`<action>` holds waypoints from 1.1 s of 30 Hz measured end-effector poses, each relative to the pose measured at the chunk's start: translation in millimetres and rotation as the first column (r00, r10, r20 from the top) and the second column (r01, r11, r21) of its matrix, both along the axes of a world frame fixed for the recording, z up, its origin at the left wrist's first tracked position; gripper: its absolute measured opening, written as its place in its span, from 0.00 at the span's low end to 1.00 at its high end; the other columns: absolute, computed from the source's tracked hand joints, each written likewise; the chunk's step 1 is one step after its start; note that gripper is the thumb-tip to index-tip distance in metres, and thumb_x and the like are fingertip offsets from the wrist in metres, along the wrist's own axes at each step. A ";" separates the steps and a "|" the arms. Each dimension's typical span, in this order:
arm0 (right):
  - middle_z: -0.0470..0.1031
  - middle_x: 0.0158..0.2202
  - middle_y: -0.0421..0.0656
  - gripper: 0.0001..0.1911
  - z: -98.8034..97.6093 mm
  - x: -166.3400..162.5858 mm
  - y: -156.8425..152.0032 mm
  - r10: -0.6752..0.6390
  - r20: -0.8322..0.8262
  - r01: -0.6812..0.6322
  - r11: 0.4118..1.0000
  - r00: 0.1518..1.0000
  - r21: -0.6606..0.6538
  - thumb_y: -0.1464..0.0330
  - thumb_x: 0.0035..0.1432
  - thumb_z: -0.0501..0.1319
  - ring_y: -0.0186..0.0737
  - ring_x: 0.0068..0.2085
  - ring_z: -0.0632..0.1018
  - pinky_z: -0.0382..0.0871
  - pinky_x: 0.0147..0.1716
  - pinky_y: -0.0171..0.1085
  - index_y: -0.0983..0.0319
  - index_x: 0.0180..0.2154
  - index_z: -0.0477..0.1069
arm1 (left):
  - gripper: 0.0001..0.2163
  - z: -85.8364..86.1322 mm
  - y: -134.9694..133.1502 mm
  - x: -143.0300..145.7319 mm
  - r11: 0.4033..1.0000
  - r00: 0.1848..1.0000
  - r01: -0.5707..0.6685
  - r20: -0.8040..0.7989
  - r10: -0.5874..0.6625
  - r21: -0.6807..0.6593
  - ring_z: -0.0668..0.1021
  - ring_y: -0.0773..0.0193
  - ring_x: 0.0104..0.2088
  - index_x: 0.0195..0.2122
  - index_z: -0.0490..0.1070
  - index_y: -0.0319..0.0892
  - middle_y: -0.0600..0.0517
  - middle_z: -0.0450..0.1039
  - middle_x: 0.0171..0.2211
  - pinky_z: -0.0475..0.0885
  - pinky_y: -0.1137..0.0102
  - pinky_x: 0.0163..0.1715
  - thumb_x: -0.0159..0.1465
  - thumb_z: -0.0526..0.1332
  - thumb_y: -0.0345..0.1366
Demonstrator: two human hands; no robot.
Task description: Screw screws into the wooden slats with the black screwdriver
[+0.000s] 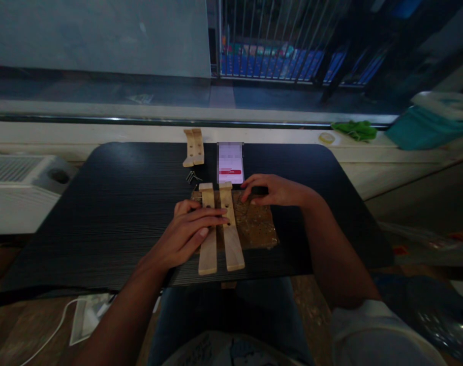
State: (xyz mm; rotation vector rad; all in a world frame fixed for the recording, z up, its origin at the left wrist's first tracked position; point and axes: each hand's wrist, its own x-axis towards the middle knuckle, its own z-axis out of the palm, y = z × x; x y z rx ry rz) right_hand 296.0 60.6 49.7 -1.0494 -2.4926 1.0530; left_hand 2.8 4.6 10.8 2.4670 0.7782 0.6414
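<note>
Two long pale wooden pieces with drilled holes lie side by side on a brown taped cardboard sheet (257,226). My left hand (185,229) lies across the left wooden piece (208,256), its fingers stretched out flat and the tips touching the right wooden piece (234,249). Over the cardboard's upper right part, my right hand (277,189) is bent with its thumb and fingers apart. I can make out nothing between them. Several small metal screws (192,177) lie above the left piece.
A phone (230,162) with a lit screen lies at the back of the black table (303,168). Two shorter wooden pieces (194,147) stand left of it. On the windowsill are a green cloth (355,130), a tape roll (326,138) and a teal bin (425,124).
</note>
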 end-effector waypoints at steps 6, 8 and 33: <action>0.75 0.47 0.45 0.10 2.7 -1.0 -0.9 0.006 0.009 -0.006 1.000 1.000 -0.005 0.74 0.55 0.62 0.43 0.52 0.74 0.64 0.56 0.44 0.61 0.40 0.76 | 0.17 0.6 1.1 0.9 1.000 1.000 0.013 0.011 -0.013 0.017 0.69 0.54 0.50 0.54 0.70 0.50 0.54 0.70 0.58 0.57 0.56 0.48 0.72 0.45 0.38; 0.75 0.47 0.45 0.10 2.9 -1.4 -0.8 0.010 0.012 -0.010 1.000 1.000 -0.002 0.74 0.55 0.62 0.42 0.52 0.74 0.64 0.55 0.44 0.61 0.40 0.76 | 0.17 0.5 1.5 1.4 1.000 1.000 0.020 0.017 -0.021 0.020 0.69 0.55 0.51 0.54 0.70 0.50 0.54 0.70 0.58 0.57 0.56 0.49 0.72 0.45 0.37; 0.73 0.43 0.43 0.09 7.7 8.0 -1.5 -0.044 0.095 0.046 0.999 0.995 -0.010 0.74 0.52 0.63 0.42 0.49 0.75 0.65 0.53 0.43 0.60 0.37 0.77 | 0.18 2.5 0.7 1.5 1.000 1.000 0.011 0.006 -0.011 0.016 0.70 0.55 0.50 0.54 0.71 0.49 0.53 0.71 0.58 0.58 0.55 0.48 0.72 0.44 0.39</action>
